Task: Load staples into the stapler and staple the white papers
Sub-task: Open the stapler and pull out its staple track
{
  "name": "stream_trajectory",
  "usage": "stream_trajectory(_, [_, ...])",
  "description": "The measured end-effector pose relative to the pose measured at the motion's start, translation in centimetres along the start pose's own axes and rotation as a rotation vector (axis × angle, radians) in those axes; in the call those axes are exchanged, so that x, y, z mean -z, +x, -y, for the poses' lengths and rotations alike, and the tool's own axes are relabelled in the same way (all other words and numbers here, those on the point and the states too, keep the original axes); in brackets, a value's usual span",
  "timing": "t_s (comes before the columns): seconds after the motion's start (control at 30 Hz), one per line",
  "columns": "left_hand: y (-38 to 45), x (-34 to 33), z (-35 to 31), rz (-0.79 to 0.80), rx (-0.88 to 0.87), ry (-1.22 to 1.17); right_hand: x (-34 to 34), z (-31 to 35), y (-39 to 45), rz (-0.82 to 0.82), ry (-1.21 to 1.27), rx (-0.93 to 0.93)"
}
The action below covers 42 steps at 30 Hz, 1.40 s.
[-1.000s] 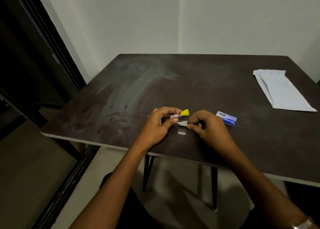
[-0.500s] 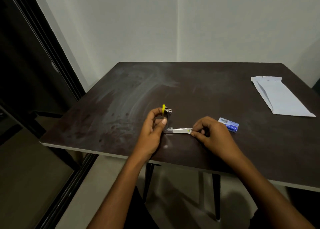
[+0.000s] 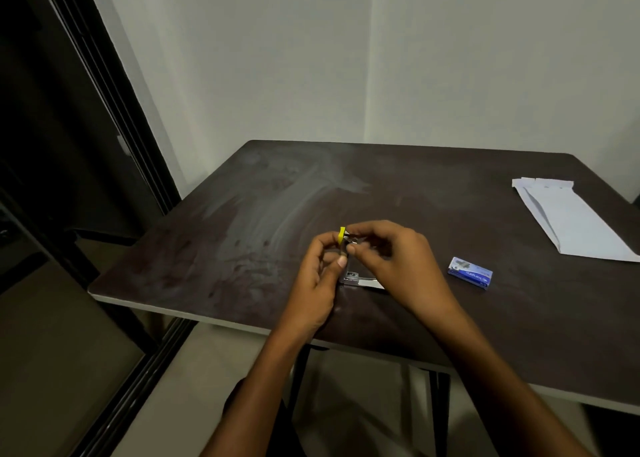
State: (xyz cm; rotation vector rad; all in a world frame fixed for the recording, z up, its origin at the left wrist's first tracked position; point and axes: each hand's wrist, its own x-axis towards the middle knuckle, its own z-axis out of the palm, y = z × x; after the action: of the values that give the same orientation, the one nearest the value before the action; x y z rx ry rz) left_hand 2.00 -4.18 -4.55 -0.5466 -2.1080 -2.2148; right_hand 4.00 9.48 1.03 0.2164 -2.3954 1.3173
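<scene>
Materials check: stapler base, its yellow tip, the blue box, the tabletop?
Stapler base: bright silvery sheen, likely bare metal. Yellow tip: flat saturated colour, probably plastic. Blue box: printed, sharp folded edges, looks like cardboard. Tabletop: dark brown, matte, smeared; laminate or wood, can't tell which.

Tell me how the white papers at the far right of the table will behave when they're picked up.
The white papers look thin and lie flat on the table, so they will probably be light and floppy, sagging if lifted by one end. They appear to be several loose, offset sheets, so they may slide apart. Lying flush on the smooth top, an edge might be hard to catch.
</scene>
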Motion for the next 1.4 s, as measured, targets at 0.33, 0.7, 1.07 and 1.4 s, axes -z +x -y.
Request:
stream_trajectory(0.33, [0.3,-0.1,-0.4,-0.042,-0.004,-0.06,-0.4,-0.2,0.3,-0.058,0.012,-0.032])
stream_trajectory(0.7, [0.3,-0.1,-0.5,-0.106,-0.038,0.018,-0.4,-0.4,0.1,-0.04,0.026,-0.016])
stream_trajectory(1.07, [0.4,-0.1,-0.4,-0.119,-0.021,-0.005,1.2,-1.9,-0.5,-0.047,0.022,-0.072])
stream_trajectory(1.4, [0.5,0.2,-0.3,-0.116,0.078,-0.186,3.7,-3.7,-2.1,-0.011,-0.184,-0.179])
